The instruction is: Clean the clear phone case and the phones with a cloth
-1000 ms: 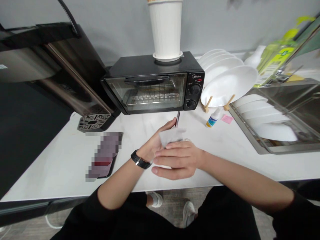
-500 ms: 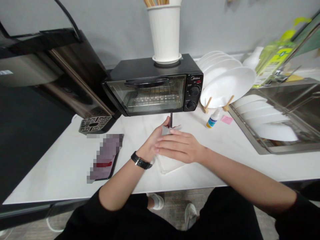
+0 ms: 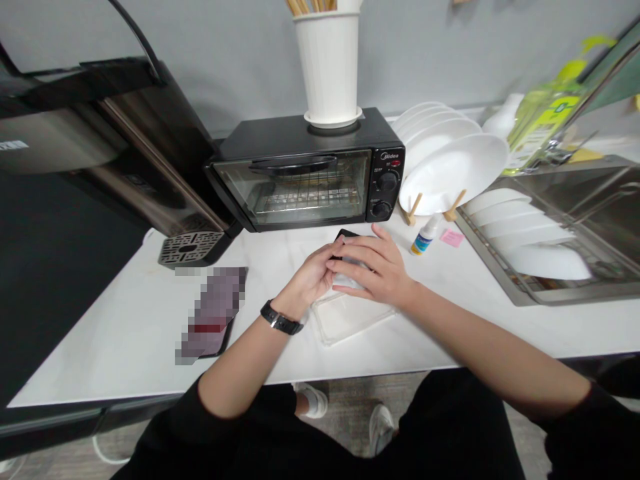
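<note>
My left hand (image 3: pixel 311 275) grips a dark flat phone (image 3: pixel 346 234) by its left side, above the counter. Most of the phone is hidden behind my fingers. Over it lies my right hand (image 3: pixel 379 267), fingers bent, pressing a thin pale wipe (image 3: pixel 346 281) against it. Only part of the wipe shows beneath the fingers. On the counter just below my hands rests a clear phone case (image 3: pixel 327 328). A small white spray bottle (image 3: pixel 423 241) with a blue and yellow label stands to the right of my right hand.
A black toaster oven (image 3: pixel 300 193) stands behind my hands, with a white cup (image 3: pixel 330 67) of wooden sticks on top. Another phone (image 3: pixel 215 313) lies left. White plates (image 3: pixel 453 173), a pink note (image 3: pixel 452 238) and a sink rim (image 3: pixel 520 293) are at right.
The phone has tipped from edge-on to flatter, showing its dark face. My right hand has slid slightly right and up, baring more of the clear case.
</note>
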Available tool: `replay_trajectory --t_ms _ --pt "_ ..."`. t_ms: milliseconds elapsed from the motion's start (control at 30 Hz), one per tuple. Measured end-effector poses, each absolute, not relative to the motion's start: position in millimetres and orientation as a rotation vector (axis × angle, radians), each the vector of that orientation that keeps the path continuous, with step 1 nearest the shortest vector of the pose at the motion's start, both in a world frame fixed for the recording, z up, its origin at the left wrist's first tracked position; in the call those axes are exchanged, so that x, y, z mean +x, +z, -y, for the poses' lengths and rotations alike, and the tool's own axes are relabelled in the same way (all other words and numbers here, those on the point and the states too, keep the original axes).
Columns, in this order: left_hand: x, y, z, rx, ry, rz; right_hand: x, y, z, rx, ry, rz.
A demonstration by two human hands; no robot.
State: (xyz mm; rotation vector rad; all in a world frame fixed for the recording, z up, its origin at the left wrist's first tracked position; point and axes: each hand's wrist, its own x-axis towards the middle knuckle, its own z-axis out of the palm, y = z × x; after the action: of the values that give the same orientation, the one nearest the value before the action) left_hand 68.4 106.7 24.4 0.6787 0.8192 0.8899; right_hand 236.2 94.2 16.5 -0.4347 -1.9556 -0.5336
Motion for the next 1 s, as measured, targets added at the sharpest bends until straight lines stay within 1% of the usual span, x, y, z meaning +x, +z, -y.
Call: replay_trajectory --t_ms 100,167,367,600,800,900,1000 --pt "69.4 20.2 -106.3 0.752 0.917 -0.807 239.5 17.9 -93.7 -0.434 -0.447 1.857" --pt "69.4 19.3 -105.3 0.819 0.875 -0.833 241.8 20.9 -92.8 -0.428 -0.432 1.792" --pt "63.8 29.0 -99.8 0.962 0.808 -0.817 246.0 31.0 -88.9 -0.441 -0.385 1.666" --pt "68.7 25.4 -91.0 1.162 0.521 -0.724 247.8 31.1 -96.5 -0.548 -0.242 1.479" --pt "73.2 31.4 -85.5 1.154 0.551 -0.749 245.7 27.4 -103.5 -0.685 -0.066 1.332" --pt "69.9 37.3 -83.2 1.232 0.563 -0.716 246.1 27.5 -101.9 -0.789 -0.020 1.343" --pt "68.2 41.1 -81.2 1.356 0.578 -0.693 245.2 29.4 -99.2 -0.748 -0.006 1.419"
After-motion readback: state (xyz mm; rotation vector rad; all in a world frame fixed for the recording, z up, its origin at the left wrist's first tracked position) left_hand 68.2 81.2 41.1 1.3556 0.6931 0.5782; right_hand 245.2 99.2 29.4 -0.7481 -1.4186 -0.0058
